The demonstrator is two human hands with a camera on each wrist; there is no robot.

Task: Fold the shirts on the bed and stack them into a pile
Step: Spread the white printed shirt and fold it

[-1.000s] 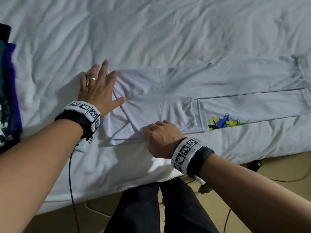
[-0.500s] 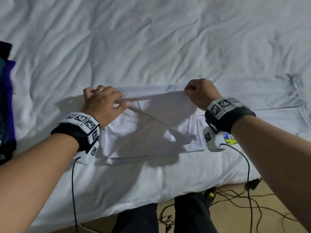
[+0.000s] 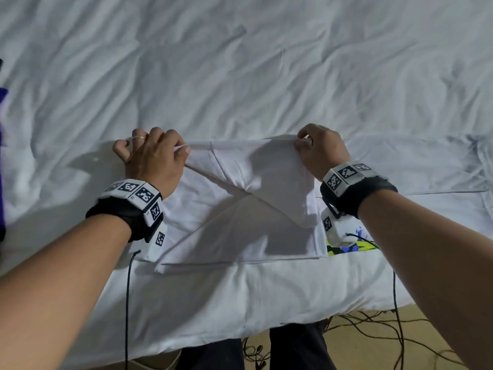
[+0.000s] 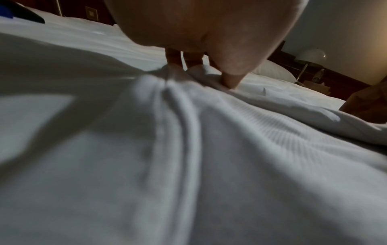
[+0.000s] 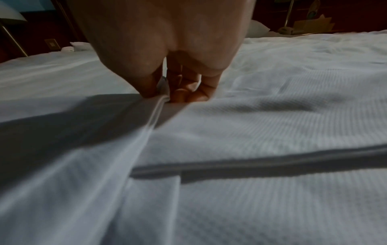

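Observation:
A white shirt [image 3: 240, 214] with a blue and yellow print [image 3: 352, 247] lies on the white bed [image 3: 240, 76], its left part folded over. My left hand [image 3: 157, 158] pinches the fold's far left corner between thumb and curled fingers. My right hand [image 3: 317, 150] pinches the far right corner of the same fold. In the left wrist view my left hand's fingertips [image 4: 230, 82] dig into bunched white shirt cloth [image 4: 188, 132]. The right wrist view has my right hand's fingertips [image 5: 184, 96] clamped on a shirt edge [image 5: 159, 106].
Dark and purple clothes [image 3: 2, 161] sit at the bed's left edge. The rest of the shirt [image 3: 426, 166] stretches off to the right. Black cables [image 3: 373, 332] lie on the floor by the bed's near edge, beside my legs [image 3: 293, 351].
My right hand carried the near edge of the shirt away from me, folding it over to the far edge. My left hand went from flat on the cloth to pinching its corner.

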